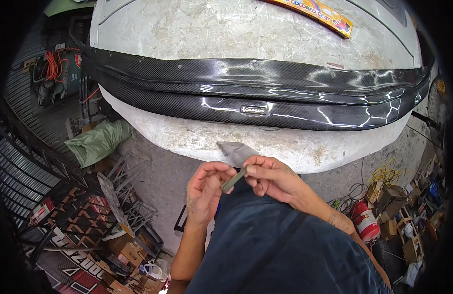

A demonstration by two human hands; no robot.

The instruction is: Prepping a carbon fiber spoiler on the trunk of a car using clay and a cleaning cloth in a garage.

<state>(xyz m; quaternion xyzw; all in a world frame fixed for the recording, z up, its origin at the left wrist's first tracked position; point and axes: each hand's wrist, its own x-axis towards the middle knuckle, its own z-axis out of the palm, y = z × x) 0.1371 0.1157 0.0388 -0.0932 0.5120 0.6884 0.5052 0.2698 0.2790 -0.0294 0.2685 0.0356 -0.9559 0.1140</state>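
Observation:
In front of my body, my right hand (275,177) pinches the upper end of a short olive-green clay stick (233,181) between thumb and fingers. My left hand (207,188) has its fingers curled around the lower end of the stick. Just beyond the hands, a grey cloth (234,151) lies at the near edge of a scuffed white panel (187,139). Across that panel stretches a long, glossy black carbon-fibre car part (162,100) with a small badge (254,110) near its middle. My fingers partly hide both ends of the stick.
A yellow modelling-clay box (314,17) lies at the panel's far right. On the left are a compressor with an orange hose (55,66), a green bag (99,142) and metal stands (131,201). A red cylinder (366,220), yellow cord (385,172) and boxes crowd the right floor.

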